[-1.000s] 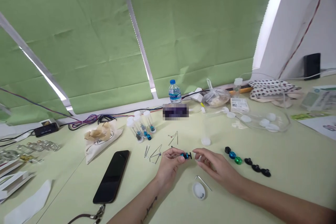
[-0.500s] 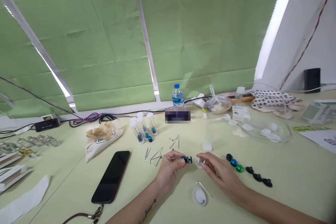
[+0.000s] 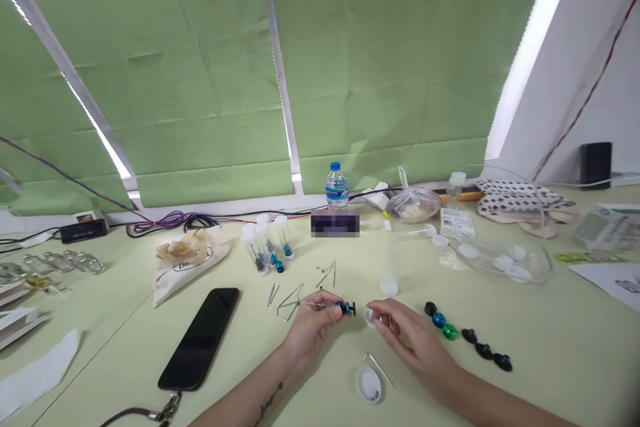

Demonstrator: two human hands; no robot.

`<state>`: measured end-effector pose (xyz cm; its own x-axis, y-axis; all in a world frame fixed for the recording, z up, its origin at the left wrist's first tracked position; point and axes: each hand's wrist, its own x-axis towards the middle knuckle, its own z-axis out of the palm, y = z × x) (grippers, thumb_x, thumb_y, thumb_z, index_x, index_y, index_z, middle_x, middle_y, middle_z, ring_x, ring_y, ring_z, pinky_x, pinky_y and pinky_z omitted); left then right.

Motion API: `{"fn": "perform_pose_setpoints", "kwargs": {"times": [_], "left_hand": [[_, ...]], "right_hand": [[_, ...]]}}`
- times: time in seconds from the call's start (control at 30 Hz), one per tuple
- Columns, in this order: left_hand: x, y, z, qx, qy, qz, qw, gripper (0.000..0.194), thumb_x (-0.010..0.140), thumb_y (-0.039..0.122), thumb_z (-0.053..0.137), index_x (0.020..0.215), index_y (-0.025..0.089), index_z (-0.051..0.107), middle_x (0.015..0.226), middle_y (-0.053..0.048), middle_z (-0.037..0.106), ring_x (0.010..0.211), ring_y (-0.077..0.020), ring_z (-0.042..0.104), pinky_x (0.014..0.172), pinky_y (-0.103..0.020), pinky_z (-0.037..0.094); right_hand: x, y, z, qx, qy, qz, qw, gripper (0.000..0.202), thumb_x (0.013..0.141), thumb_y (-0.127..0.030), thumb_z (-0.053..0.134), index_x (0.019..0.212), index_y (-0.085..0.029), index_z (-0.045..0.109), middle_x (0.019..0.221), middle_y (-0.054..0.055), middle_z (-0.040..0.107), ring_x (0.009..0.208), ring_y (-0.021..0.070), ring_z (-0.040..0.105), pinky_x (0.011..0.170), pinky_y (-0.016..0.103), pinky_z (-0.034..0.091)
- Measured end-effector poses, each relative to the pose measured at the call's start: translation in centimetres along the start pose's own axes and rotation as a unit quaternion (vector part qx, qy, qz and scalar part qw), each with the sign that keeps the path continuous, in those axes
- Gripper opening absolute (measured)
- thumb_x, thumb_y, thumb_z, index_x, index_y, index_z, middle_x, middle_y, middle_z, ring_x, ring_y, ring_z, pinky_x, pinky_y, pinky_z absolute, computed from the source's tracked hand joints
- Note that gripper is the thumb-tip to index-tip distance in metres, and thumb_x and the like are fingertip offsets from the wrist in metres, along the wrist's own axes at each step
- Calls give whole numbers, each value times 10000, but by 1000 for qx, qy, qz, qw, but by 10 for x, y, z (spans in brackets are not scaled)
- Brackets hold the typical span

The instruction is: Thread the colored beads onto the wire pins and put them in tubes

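Note:
My left hand [image 3: 313,327] is closed round a small blue-and-black metal part [image 3: 346,308], with thin wire-like metal reaching back over the fingers. The part's black flanged end points right. My right hand [image 3: 413,333] is just to its right, thumb and fingers drawn together over a small white cap [image 3: 370,317]; whatever is between the fingertips is too small to make out. Below, a second white cap [image 3: 369,385] lies hollow side up with tiny dark pieces inside. An L-shaped hex key [image 3: 380,371] rests against or beside it. A clear tube [image 3: 389,285] stands behind the hands.
Black, blue and green knobs [image 3: 439,320] and black flanged pieces [image 3: 483,351] lie right. Bent metal rods [image 3: 290,302] and capped tubes [image 3: 260,257] with blue parts are at left, near a phone [image 3: 200,339] and cloth pouch [image 3: 190,267]. A water bottle [image 3: 337,188] stands behind.
The view has shifted slightly, moving everything a little left and down. Both hands keep nearly the same pose; the right fingertips sit slightly lower over the white cap.

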<state>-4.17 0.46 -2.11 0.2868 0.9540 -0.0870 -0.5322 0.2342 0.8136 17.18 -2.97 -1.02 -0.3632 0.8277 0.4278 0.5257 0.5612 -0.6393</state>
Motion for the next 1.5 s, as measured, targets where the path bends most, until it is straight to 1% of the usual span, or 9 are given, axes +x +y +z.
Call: {"fn": "perform_pose_setpoints", "kwargs": {"times": [0.13,0.37,0.53,0.63,0.87,1.23,1.5], "left_hand": [[0,-1,-1,1,-2,2,1000,249,572,165,861,747,99,697,720,-58,735,678,-138,686,691,-221,510],[-1,-2,0,11,-1,0,1000,230,575,152,856,743,110,703,721,-55,737,679,-130,677,688,-213,500],[-1,-3,0,3,-7,-7,1000,220,569,139,855,726,109,704,714,-64,736,663,-132,671,673,-219,500],[0,-3,-1,7,-10,-12,1000,229,567,149,856,737,113,706,722,-67,739,681,-153,682,695,-245,508],[1,-1,-1,-1,-3,-19,1000,225,571,159,857,732,110,708,720,-68,735,664,-145,675,713,-262,519],[2,0,-4,5,-15,-17,1000,214,597,163,846,748,111,704,725,-68,741,671,-147,687,708,-248,512],[3,0,-3,11,-17,-15,1000,199,616,166,836,754,110,705,743,-74,745,697,-149,687,725,-253,516]], "right_hand": [[-1,3,1,2,-3,-17,1000,205,960,-222,419,1134,-237,527,941,51,644,809,181,621,742,308,507],[0,5,3,1,10,-31,999,223,948,-210,448,1159,-250,507,910,42,649,771,176,628,716,300,518],[1,9,4,-10,10,-48,999,248,926,-183,462,1159,-262,490,889,28,656,732,164,630,672,269,522],[0,10,4,-12,0,-45,999,260,929,-168,458,1168,-269,474,909,25,649,757,160,623,692,263,516],[-3,8,1,-3,-12,-32,999,230,946,-179,435,1153,-265,485,942,44,641,796,172,618,723,277,512],[0,4,-2,8,-31,-34,999,237,944,-166,441,1152,-273,483,953,35,627,812,170,598,733,281,497],[0,1,-4,16,-29,-25,999,182,957,-179,427,1106,-256,496,942,36,616,816,173,589,742,294,485]]}}
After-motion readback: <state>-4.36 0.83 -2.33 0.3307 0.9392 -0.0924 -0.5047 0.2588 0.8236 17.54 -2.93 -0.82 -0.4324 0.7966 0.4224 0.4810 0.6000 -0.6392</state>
